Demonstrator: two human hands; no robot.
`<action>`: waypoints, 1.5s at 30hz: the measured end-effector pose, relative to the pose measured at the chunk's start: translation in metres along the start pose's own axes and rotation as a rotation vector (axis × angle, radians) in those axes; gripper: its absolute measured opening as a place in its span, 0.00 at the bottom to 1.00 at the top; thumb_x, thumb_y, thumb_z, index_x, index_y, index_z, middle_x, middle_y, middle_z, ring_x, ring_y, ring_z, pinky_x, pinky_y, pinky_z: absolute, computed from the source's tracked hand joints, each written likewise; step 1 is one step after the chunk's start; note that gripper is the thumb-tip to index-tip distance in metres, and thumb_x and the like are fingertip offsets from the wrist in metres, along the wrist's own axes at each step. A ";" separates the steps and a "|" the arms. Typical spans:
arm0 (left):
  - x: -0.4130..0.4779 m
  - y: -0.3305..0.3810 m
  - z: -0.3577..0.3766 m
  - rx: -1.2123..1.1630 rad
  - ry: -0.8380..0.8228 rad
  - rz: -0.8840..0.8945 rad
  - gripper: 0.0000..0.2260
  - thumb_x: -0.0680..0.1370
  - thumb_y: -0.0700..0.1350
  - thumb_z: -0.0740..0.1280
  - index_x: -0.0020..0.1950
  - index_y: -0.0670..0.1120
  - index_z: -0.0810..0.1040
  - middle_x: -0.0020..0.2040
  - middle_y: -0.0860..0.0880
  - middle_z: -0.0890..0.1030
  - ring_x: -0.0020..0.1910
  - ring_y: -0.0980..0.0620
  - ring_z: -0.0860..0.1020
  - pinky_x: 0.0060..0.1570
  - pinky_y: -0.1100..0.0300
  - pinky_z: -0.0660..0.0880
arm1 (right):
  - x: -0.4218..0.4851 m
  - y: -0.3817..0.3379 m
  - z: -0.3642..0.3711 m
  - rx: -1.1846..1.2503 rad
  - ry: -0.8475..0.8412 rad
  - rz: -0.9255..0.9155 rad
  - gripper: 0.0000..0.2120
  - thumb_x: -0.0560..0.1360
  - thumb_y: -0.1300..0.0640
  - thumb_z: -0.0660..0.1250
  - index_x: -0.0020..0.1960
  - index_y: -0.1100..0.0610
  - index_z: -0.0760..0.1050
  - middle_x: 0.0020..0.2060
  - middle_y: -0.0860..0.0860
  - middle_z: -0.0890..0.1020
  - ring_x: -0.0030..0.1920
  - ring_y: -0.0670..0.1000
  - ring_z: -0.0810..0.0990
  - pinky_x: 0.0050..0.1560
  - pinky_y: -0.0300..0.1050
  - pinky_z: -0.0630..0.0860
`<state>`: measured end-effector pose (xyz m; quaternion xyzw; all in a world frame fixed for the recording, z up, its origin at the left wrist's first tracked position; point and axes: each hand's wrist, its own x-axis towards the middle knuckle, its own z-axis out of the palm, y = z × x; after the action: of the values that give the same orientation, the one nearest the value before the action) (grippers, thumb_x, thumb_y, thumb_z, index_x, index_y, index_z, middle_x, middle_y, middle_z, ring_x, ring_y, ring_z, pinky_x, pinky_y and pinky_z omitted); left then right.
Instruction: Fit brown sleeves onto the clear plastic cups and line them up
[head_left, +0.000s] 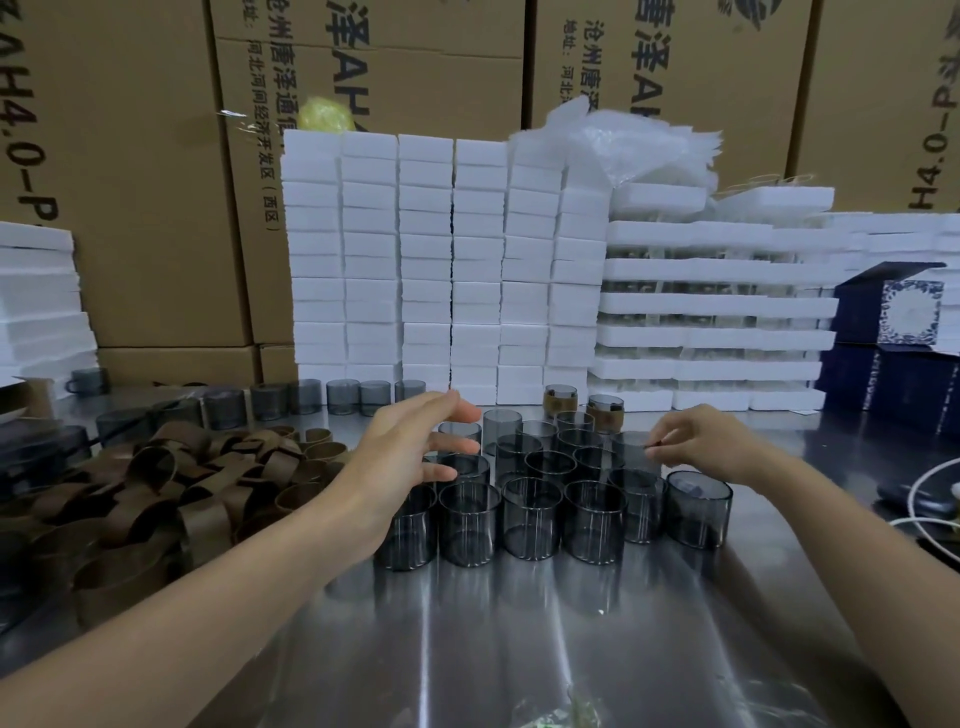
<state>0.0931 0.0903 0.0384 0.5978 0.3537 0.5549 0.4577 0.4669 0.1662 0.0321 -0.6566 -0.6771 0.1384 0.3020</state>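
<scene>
Beside smoky cylindrical cups lie curled, perhaps leathery sleeves.

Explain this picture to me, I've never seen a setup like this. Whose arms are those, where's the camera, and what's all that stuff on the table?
There is no machine here. Those are a person's two bare arms, seen from a single camera worn on their head and looking forward and down. On the shiny metal table stands a cluster of smoky clear cups with no sleeves yet. To the left lies a pile of brown sleeves. Behind the cluster stand two sleeved cups. The left hand hovers open over the cluster and holds nothing. The right hand has curled fingers near a cup's rim; whether it pinches anything is too small to tell. White foam stacks and cardboard boxes fill the background.
</scene>
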 end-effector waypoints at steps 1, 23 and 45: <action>0.000 0.000 0.000 0.025 -0.011 0.006 0.13 0.86 0.50 0.66 0.52 0.47 0.88 0.59 0.50 0.87 0.51 0.52 0.88 0.42 0.60 0.81 | -0.002 -0.004 -0.003 -0.059 0.052 -0.013 0.04 0.79 0.54 0.79 0.47 0.52 0.85 0.47 0.52 0.89 0.51 0.59 0.87 0.53 0.52 0.82; -0.014 -0.001 0.002 0.486 0.185 0.624 0.32 0.71 0.56 0.81 0.74 0.58 0.77 0.64 0.60 0.77 0.53 0.55 0.84 0.43 0.63 0.80 | -0.082 -0.127 0.086 0.296 0.410 -0.941 0.29 0.81 0.65 0.74 0.76 0.42 0.73 0.66 0.41 0.80 0.62 0.46 0.84 0.51 0.39 0.85; -0.003 -0.012 -0.006 0.566 0.317 0.733 0.32 0.73 0.44 0.82 0.73 0.60 0.74 0.65 0.63 0.74 0.56 0.55 0.81 0.48 0.59 0.78 | -0.085 -0.125 0.093 0.251 0.242 -0.846 0.35 0.84 0.54 0.67 0.85 0.34 0.58 0.74 0.38 0.78 0.70 0.36 0.78 0.59 0.41 0.85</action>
<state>0.0876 0.0923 0.0260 0.6923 0.3222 0.6457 -0.0077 0.3071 0.0903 0.0130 -0.2920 -0.8237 0.0061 0.4860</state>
